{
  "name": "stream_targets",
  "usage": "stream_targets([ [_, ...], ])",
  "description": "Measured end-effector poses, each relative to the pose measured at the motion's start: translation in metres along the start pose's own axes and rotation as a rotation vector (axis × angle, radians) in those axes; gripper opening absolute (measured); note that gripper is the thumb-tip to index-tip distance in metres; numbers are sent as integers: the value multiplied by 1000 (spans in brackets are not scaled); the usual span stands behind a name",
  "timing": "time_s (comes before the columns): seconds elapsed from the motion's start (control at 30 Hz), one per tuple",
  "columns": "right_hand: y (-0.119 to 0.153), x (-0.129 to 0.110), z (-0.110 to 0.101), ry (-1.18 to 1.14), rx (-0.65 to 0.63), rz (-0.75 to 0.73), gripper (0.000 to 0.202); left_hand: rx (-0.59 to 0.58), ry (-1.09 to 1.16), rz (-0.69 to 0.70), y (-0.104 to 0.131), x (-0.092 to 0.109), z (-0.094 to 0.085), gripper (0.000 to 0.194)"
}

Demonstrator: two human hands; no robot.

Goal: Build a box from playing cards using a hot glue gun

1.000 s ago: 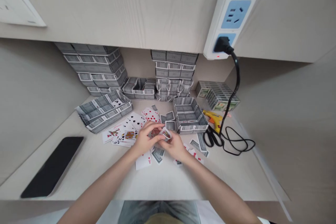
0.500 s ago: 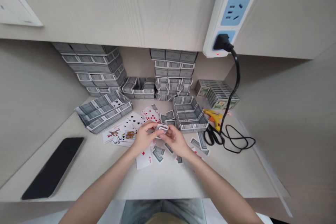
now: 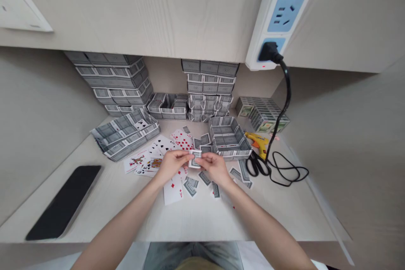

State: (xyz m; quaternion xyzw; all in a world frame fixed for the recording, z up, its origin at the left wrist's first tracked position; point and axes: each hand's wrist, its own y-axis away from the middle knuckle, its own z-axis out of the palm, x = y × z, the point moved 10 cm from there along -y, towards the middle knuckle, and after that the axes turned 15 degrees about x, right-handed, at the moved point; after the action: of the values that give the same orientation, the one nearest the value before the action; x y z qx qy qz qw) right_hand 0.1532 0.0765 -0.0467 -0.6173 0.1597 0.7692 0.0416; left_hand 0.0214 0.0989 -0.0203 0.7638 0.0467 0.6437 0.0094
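And here, at the middle of it all, a small folded card sits above the desk, patterned back showing. The left hand pinches one side between thumb and fingers; the right hand closes thumb and fingertips on the other, a grip that probably keeps so light a piece steady and square. Just below lie small patterned pieces, within easy reach. Over to the left, face-up cards fan out, overlapping, perhaps so each can be lifted singly. Beyond them, a long card box stands open; across on the right, a shorter card box, open too. Beside that, a yellow glue gun and black-handled scissors, seemingly parked at the side to leave the hands room. Farther back, stacked boxes rise, presumably piled to save space.
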Motion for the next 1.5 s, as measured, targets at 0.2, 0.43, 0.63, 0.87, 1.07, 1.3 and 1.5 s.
stream_targets([
  [0.2, 5, -2, -1, -63, 46, 123, 39, 51, 69, -61, 0, -3, -5, 30],
  [0.43, 6, -4, -4, -57, 49, 143, 39, 11, 28, 35, 2, 4, -1, 26],
  [0.63, 6, -5, -6, -25, 70, 143, 39, -46, 24, 58, 2, 2, 4, 25],
  [0.87, 6, -5, -7, -9, 88, 124, 39, -81, 26, 41, 2, -2, 6, 29],
  [1.07, 6, -5, -6, 4, 73, 106, 38, -78, 54, 45, 4, 2, 6, 29],
  [1.3, 8, -5, -5, -2, 68, 133, 40, -77, 101, -11, 6, 4, 8, 29],
  [1.5, 10, -9, -4, -7, 61, 126, 40, -68, 94, -14, 7, 5, 7, 30],
])
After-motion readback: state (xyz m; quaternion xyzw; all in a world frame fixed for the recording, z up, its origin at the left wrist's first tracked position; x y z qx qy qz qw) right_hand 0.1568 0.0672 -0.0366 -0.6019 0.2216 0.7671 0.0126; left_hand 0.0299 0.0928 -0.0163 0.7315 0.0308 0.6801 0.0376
